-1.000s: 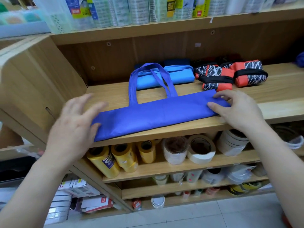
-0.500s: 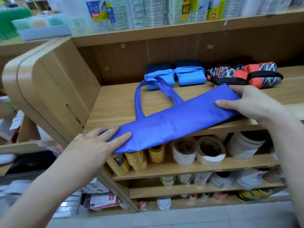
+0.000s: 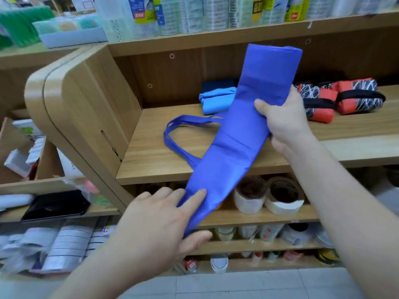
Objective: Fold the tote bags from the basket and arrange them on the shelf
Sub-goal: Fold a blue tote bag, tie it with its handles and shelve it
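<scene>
Royal-blue tote bag [image 3: 237, 134], light-blue folded bag [image 3: 216, 100], red bags with black-and-white scribble pattern [image 3: 345, 96], tan wood-grain shelf [image 3: 172, 160]

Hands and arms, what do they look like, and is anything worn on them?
The left hand and right hand are bare, with no gloves or rings showing. Both forearms are bare too: no sleeves, watch or bracelet in view.
</scene>
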The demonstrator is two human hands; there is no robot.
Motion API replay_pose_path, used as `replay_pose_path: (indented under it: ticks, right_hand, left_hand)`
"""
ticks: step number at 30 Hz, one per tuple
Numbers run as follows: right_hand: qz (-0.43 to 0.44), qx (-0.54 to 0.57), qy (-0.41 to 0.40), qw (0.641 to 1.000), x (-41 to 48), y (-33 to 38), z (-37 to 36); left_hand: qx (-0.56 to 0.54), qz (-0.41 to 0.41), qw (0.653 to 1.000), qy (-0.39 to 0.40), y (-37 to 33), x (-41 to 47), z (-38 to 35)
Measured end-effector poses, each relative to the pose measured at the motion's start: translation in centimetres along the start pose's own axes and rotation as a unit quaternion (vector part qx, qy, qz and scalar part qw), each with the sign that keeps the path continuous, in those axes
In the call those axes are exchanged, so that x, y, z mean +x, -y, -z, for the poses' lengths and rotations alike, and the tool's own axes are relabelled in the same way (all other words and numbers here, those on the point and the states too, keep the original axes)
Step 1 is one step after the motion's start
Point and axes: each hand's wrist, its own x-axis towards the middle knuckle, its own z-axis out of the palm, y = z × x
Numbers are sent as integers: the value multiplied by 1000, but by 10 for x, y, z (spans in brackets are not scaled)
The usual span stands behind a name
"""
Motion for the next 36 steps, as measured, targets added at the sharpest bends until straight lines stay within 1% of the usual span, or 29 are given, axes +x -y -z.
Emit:
replay_pose_path:
  ticks: [2, 3, 4, 5, 6, 8, 10, 13, 15, 17, 19, 21, 22, 23, 24, 25, 26, 27, 28, 29, 30, 31, 32, 33, 34, 35, 36]
  right_hand:
    - [24, -3, -2, 1000, 4, -1, 0]
    - [29, 0, 8, 1000, 6, 2, 0]
    - [30, 3, 23, 999, 9, 5, 0]
    - [26, 6, 44, 999, 12, 7, -2]
    - [20, 12, 69, 997, 13, 7, -5]
    - [1, 22, 108, 994, 15, 4, -12]
    - [-31, 31, 124, 991, 19, -3, -16]
    - [-80, 24, 121, 989, 26, -14, -19]
    - [-102, 9, 109, 989, 28, -21, -19]
    - [-105, -40, 99, 989, 31, -27, -19]
    - [-64, -179, 98, 977, 33, -31, -17]
    - [22, -346, 104, 932, 29, -25, -10]
    - [66, -382, 127, 913, 23, -19, -4]
    - [95, -384, 169, 903, 16, -12, 4]
    - [89, -356, 227, 902, 6, -3, 12]
    - [41, -313, 296, 902, -5, 5, 19]
    - [-23, -267, 365, 892, -16, 10, 27]
    - [-56, -235, 418, 876, -24, 12, 34]
    - [-56, -234, 449, 861, -29, 10, 40]
    - [-54, -227, 455, 860, -33, 8, 44]
    - [-60, -218, 448, 865, -35, 5, 46]
    - [-74, -203, 427, 878, -37, 2, 44]
    - [-78, -189, 392, 897, -39, -3, 41]
    - [-64, -187, 339, 920, -40, -10, 36]
    - [-35, -212, 270, 939, -41, -15, 31]
    - [-2, -249, 202, 947, -42, -21, 26]
    - [27, -291, 150, 945, -44, -25, 22]
  left_hand:
    - [-122, 0, 991, 48, 7, 4, 16]
    - [-178, -7, 984, 27, 13, 9, 20]
    - [-207, -9, 978, -9, 21, 17, 20]
    - [-196, -6, 979, -54, 27, 25, 18]
    - [-148, -7, 984, -98, 31, 36, 14]
    - [-6, -22, 990, -136, 33, 54, 7]
    - [49, -37, 987, -148, 27, 64, 8]
    - [67, -87, 983, -146, 20, 72, 2]
    - [77, -128, 983, -107, 18, 75, -9]
    - [76, -135, 986, -68, 21, 77, -22]
    - [14, -137, 989, -59, 25, 81, -29]
    - [-108, -141, 981, -74, 27, 90, -26]
    - [-149, -144, 975, -83, 30, 97, -25]
    - [-181, -149, 968, -94, 32, 102, -22]
    - [-211, -146, 961, -104, 35, 108, -18]
    - [-248, -131, 955, -101, 35, 112, -12]
    - [-295, -89, 947, -92, 36, 114, -5]
    - [-337, -36, 938, -72, 36, 113, 2]
    - [-392, 9, 919, -43, 37, 111, 7]
    - [-464, 36, 885, -31, 37, 110, 9]
    - [-526, 58, 848, -32, 36, 110, 10]
    - [-568, 88, 817, -45, 34, 112, 11]
    - [-580, 125, 802, -69, 33, 115, 8]
    - [-563, 163, 804, -98, 32, 118, 5]
    - [-522, 200, 821, -119, 30, 121, 3]
    - [-472, 224, 842, -136, 24, 123, 6]
    - [-413, 241, 866, -145, 20, 124, 7]
